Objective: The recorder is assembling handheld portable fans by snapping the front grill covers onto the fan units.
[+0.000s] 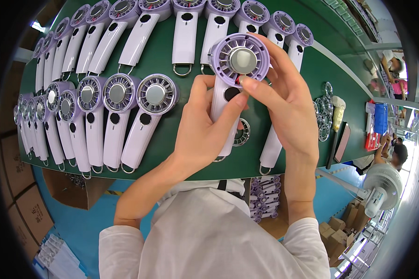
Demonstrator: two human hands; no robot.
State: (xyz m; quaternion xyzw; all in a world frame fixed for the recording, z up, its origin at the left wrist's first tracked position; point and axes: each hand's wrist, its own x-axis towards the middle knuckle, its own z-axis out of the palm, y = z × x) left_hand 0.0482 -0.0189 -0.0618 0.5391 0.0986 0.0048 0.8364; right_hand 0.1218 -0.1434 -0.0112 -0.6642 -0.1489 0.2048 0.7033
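Note:
A lilac-and-white handheld fan [242, 60] is held up over the green table, its head facing up and its front ring off, so the blades and silver hub show. My left hand [202, 123] wraps round its handle, thumb lying beside the black oval button. My right hand [284, 88] curls round the head's right side, its thumb pressing at the lower rim where a bit of red shows. Beneath the handle lies a chrome ring grille [242, 133], partly covered. Another fan's white handle [271, 151] rests under my right wrist; its head is hidden.
Finished-looking fans with chrome fronts [156, 95] line the left; open-headed fans [189, 35] fill the far row. Chrome rings [323, 109], a yellow-white bottle [338, 114], a blue bin [381, 118] and a red bin [372, 141] sit right. A box of fans [265, 200] stands below.

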